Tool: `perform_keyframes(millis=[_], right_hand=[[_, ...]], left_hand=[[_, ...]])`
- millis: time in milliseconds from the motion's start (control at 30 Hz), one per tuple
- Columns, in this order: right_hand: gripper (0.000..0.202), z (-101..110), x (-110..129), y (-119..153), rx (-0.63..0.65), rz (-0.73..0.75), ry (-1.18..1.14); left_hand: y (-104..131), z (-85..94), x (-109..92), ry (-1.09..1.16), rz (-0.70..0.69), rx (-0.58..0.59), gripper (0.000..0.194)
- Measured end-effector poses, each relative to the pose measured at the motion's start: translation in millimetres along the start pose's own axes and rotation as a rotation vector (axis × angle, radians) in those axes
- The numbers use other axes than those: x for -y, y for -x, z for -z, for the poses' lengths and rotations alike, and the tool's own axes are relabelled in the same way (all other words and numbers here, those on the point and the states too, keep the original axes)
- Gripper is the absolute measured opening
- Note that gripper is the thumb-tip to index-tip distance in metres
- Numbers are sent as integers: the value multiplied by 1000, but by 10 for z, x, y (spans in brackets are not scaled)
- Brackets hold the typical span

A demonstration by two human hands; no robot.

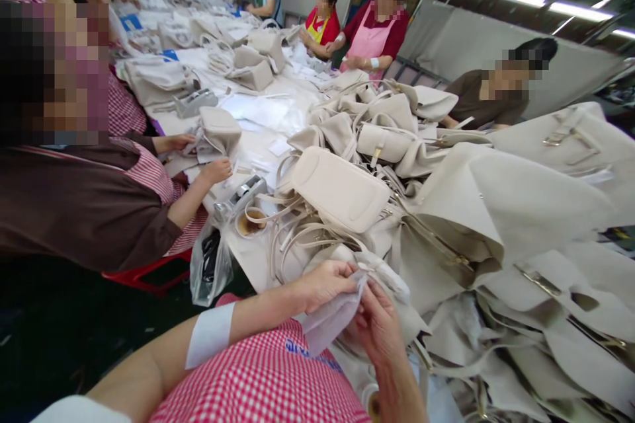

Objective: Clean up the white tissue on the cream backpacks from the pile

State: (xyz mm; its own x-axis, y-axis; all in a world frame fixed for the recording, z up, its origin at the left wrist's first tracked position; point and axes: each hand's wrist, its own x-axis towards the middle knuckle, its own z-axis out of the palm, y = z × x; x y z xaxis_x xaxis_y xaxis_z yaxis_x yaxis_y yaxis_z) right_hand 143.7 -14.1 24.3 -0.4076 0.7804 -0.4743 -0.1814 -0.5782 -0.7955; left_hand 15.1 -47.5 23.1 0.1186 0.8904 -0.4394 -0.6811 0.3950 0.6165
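Observation:
Close to my body, my left hand (330, 285) and my right hand (377, 317) pinch a thin, whitish sheet of tissue paper (331, 318) between them. Its lower part hangs in front of my checked apron (258, 377). Just behind my hands lies a beige bag, partly hidden, with pale wrapping (384, 274) on it. Beyond that, a beige handbag (340, 190) rests with its flat base turned up and its straps trailing to the left.
Beige bags with gold buckles (538, 281) pile high on my right. A cup of brown liquid (251, 221) and a tape dispenser (245, 192) stand at the table's left edge. A plastic bag (211, 268) hangs there. Several co-workers sit or stand around the table.

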Motion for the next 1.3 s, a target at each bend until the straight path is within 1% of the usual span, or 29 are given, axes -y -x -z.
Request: perform_keyframes(millis=[67, 133, 200, 233, 267, 300, 367, 433, 467, 533, 600, 667, 733, 800, 867, 933, 1000, 1033, 1067, 1100, 1133, 1200, 1233, 1300], right_hand=[[33, -43, 2, -4, -13, 26, -13], [33, -74, -14, -7, -34, 59, -23], [36, -95, -34, -6, -66, 58, -39], [38, -105, -43, -4, -79, 46, -49], [40, -115, -50, -2, -86, 34, -60], [41, -125, -56, 1, -85, 24, -63], [41, -144, -70, 6, -78, 29, -42], [39, -151, -92, 7, -75, 71, -1], [39, -147, -108, 6, -71, 95, 18], [41, -128, -149, -2, -58, 128, 49], [42, -109, -196, -10, -59, 135, 63], [41, -112, -235, -14, -91, 140, 54], [40, -149, -249, -11, -128, 145, 27], [40, -209, -234, -6, -156, 143, 10], [39, -266, -203, -8, -200, 147, 21], [38, -301, -173, -20, -261, 173, 58], [38, -311, -157, -37, -309, 221, 101], [38, -308, -154, -44, -319, 248, 115], [37, -303, -155, -49, -315, 266, 123], [37, -297, -157, -50, -304, 272, 125], [37, -289, -159, -47, -288, 267, 123], [36, -271, -162, -31, -248, 235, 110], [35, -261, -164, -20, -223, 221, 104], [34, -236, -168, 6, -164, 219, 101]], left_hand=[[40, 4, -9, -2, 15, 12, 32], [103, 42, -20, 27, 61, 82, 34], [172, 99, -11, 77, 96, 166, 39], [204, 123, 6, 94, 111, 195, 41], [232, 141, 29, 98, 114, 199, 41], [255, 148, 56, 88, 102, 175, 40], [290, 135, 108, 30, 37, 70, 37], [317, 103, 132, -40, -27, -35, 36], [331, 89, 130, -68, -37, -58, 37], [359, 77, 110, -91, -27, -45, 39], [385, 88, 92, -82, -2, -10, 42], [400, 108, 96, -91, 18, 19, 44], [407, 118, 123, -148, 9, 18, 44], [419, 113, 148, -249, -55, -13, 38], [455, 96, 142, -388, -165, -74, 27], [514, 75, 96, -587, -344, -172, 21], [578, 50, 20, -821, -578, -253, 25], [601, 36, -21, -940, -685, -269, 28], [614, 21, -59, -1053, -764, -264, 31], [616, 5, -92, -1157, -809, -252, 30], [606, -9, -119, -1247, -822, -243, 27], [557, -26, -151, -1365, -786, -257, 22], [525, -26, -155, -1377, -761, -271, 21], [455, -11, -146, -1299, -719, -287, 20]])
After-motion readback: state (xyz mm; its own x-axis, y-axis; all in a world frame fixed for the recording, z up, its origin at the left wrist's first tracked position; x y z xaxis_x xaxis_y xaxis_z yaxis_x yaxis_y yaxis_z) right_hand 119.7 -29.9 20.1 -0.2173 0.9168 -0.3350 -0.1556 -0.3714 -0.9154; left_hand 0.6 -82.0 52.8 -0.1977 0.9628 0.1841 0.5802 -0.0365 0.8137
